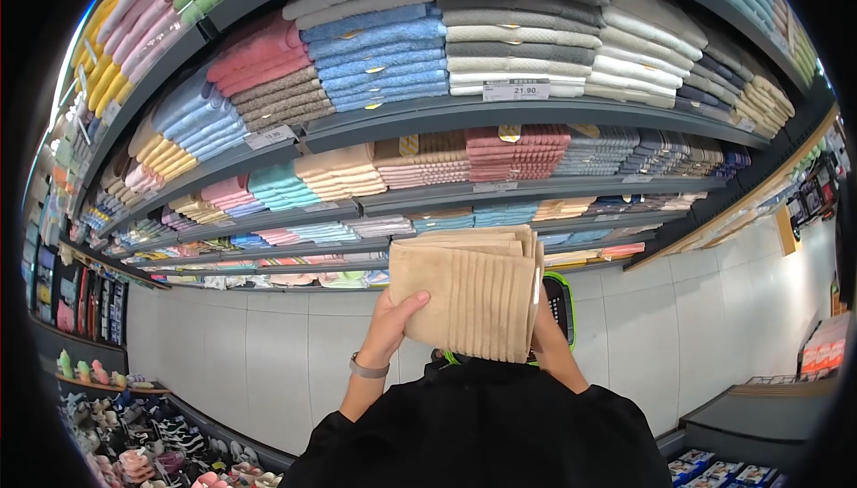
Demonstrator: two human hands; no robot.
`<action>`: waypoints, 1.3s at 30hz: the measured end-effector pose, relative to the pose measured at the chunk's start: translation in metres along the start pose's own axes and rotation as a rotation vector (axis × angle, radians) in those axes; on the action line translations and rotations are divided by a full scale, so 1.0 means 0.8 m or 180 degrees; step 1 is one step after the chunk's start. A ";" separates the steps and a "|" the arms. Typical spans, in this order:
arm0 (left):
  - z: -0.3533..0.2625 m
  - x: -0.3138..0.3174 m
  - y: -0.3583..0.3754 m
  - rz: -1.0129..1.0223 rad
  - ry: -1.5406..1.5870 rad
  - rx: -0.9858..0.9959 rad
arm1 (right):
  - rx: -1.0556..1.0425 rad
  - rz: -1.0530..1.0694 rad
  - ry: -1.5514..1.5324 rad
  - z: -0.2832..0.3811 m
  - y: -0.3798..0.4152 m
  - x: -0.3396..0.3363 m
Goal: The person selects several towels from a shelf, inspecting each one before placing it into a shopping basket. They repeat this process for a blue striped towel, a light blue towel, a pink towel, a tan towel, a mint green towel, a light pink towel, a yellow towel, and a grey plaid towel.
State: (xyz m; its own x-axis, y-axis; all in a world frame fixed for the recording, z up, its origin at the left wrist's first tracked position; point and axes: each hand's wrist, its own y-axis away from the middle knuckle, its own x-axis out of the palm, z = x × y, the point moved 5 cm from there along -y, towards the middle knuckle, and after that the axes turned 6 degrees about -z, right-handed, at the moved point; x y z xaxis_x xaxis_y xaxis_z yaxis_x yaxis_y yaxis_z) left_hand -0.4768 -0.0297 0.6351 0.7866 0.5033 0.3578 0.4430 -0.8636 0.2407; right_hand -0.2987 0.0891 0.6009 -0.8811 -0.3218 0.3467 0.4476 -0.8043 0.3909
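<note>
The left hand (399,314) pinches one folded beige towel (464,296) by its left edge, thumb on top. The right hand (539,309) is at the towel's right edge, mostly hidden; I cannot tell how its fingers sit. One wristband (369,367) circles the left wrist. Beyond are one green-rimmed basket (572,312) and one price label (516,90) reading 21.90 on a stocked shelf (402,120).

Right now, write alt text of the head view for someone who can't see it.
The left hand grips a folded beige towel, thumb on its front; the right hand, mostly hidden, is at its right edge. Ahead, shop shelves hold stacks of colourful folded towels. A green-rimmed basket shows partly behind the towel.
</note>
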 end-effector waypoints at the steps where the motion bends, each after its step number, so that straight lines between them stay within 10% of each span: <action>1: -0.004 -0.002 0.002 -0.0064 0.0034 0.0083 | -0.0044 -0.0059 0.0126 0.002 0.008 -0.002; 10: -0.022 -0.003 0.016 -0.0080 -0.0184 0.0345 | 0.0843 0.1202 -0.2402 0.026 0.035 0.022; 16: -0.014 -0.016 0.021 0.0032 -0.0026 0.0205 | 0.0415 0.1141 -0.1068 -0.010 0.033 0.003; 39: -0.029 -0.029 0.001 -0.0502 -0.0343 0.0679 | 0.0871 0.0707 -0.0780 0.000 0.043 0.035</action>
State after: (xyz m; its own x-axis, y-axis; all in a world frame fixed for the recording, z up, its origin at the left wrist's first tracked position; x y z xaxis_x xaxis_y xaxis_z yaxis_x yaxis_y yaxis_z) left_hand -0.5048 -0.0412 0.6480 0.7368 0.6357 0.2303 0.6351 -0.7675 0.0865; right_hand -0.3082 0.0523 0.6238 -0.7111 -0.3174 0.6273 0.6755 -0.5560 0.4843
